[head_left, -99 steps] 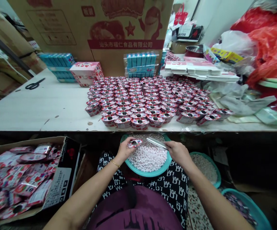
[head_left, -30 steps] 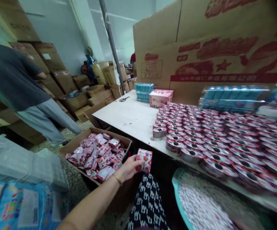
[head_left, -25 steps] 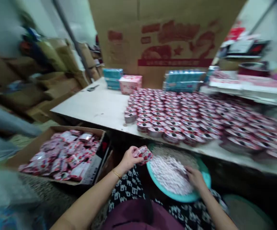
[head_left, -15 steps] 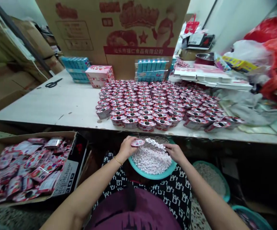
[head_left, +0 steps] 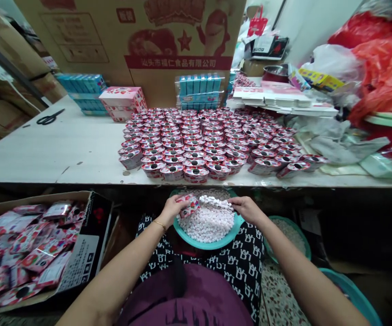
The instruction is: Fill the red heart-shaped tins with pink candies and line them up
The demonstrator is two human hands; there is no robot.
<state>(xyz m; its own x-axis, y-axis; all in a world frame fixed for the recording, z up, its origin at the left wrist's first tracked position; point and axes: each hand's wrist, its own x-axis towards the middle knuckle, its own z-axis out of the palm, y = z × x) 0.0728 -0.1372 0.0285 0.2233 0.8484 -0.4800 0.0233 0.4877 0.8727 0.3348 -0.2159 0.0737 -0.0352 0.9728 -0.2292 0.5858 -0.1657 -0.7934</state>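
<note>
My left hand (head_left: 170, 210) is closed on a small red-and-pink strawberry-print cup (head_left: 189, 205), tilted toward the right. My right hand (head_left: 246, 208) pinches a clear tube (head_left: 215, 201) filled with small white candies, its end at the cup's mouth. Both hands hover over a teal bowl (head_left: 236, 225) of white and pink candies on my lap. Several rows of the same cups (head_left: 196, 145) stand on the white table (head_left: 63, 154) just in front.
An open carton (head_left: 90, 235) of flat empty cup packs sits at my left. Two more teal basins (head_left: 301, 235) stand at my right on the floor. Scissors (head_left: 48, 118), blue and pink boxes (head_left: 121, 102), a big cardboard carton and plastic bags line the table's back and right.
My head swung from the carton at the left back to the bowl. The left hand brought a fresh cup over it, and the right hand lifted the candy-filled tube to the cup.
</note>
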